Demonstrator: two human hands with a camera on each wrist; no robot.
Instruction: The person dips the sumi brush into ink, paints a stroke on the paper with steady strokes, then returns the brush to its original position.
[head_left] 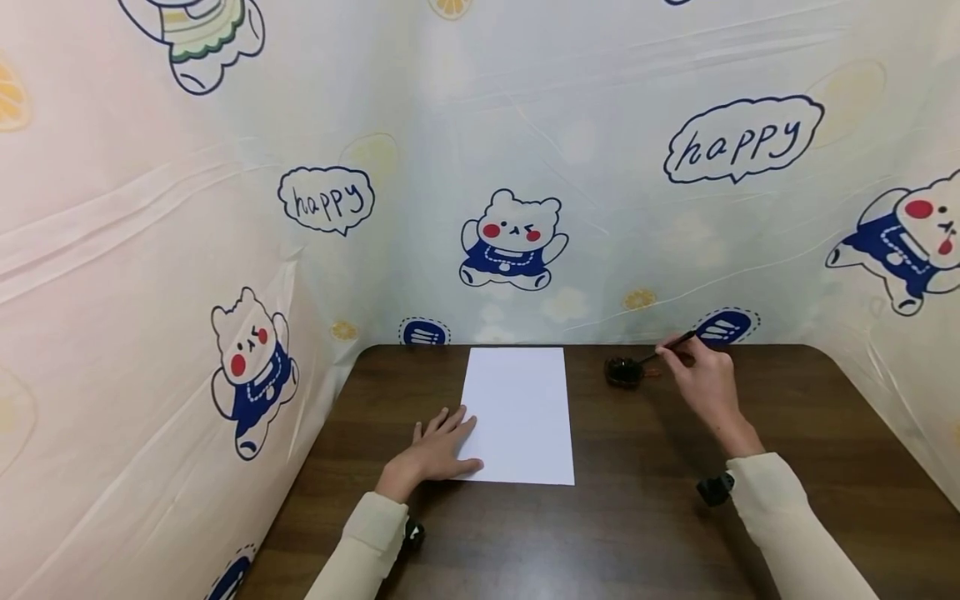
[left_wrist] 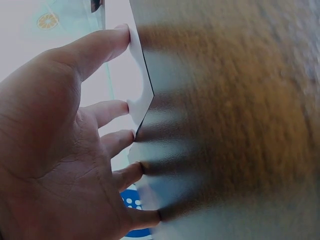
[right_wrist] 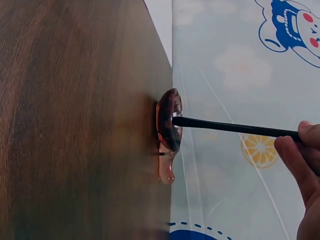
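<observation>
A white sheet of paper (head_left: 519,417) lies on the dark wooden table. My left hand (head_left: 438,450) rests at its lower left edge, fingers spread; in the left wrist view the thumb (left_wrist: 107,47) presses on the paper and the outer fingertips meet the wood. To the right of the sheet sits a small dark brown, glossy dish (right_wrist: 168,120) with a short reddish-brown handle (right_wrist: 167,170). My right hand (head_left: 705,379) pinches a slim black brush (right_wrist: 225,127) by its upper part, slanting it down into the dish. The brush's tip is hidden in the dish.
The wooden tabletop (head_left: 517,542) has rounded back corners. Behind it and at both sides hangs a pale curtain (head_left: 600,208) printed with bears and speech bubbles, close to the table's back edge. Each wrist wears a small black device (head_left: 715,489).
</observation>
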